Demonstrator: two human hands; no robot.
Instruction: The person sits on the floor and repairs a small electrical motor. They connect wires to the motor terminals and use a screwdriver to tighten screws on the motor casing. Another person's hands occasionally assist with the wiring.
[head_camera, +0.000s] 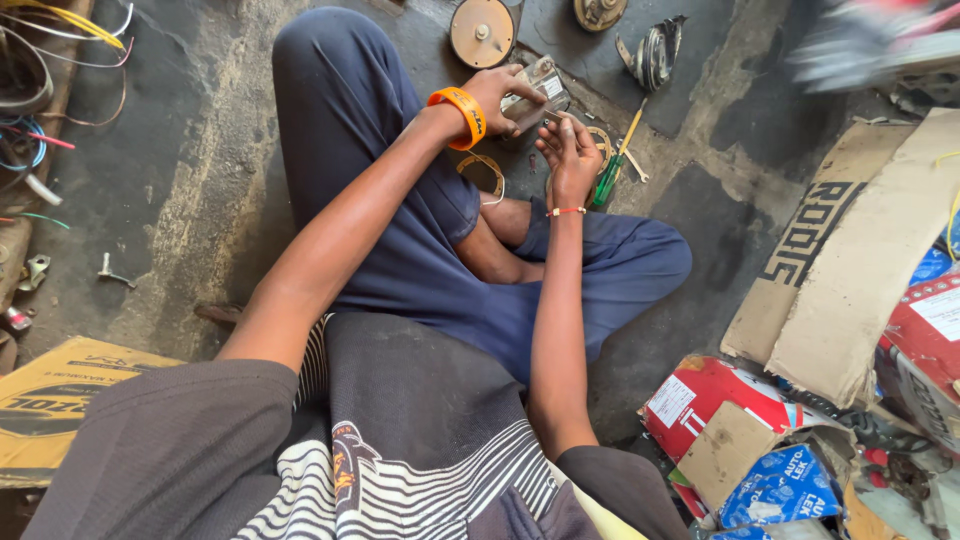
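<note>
A person seated cross-legged on a workshop floor holds a small clear-cased part over their knees.

The clear-cased part (532, 92), boxy with metal inside, is partly hidden by fingers, so its details are hard to make out. The left hand (500, 92), with an orange wristband (462, 115), grips it from the left, fingers curled around it. The right hand (570, 150) sits just near of it, palm up, fingers loosely spread, fingertips touching the part. A green-handled screwdriver (610, 175) lies on the floor (180, 200) right of the hands; a round metal disc (482, 32) lies farther away. Torn cardboard boxes (850, 270) pile at right.
</note>
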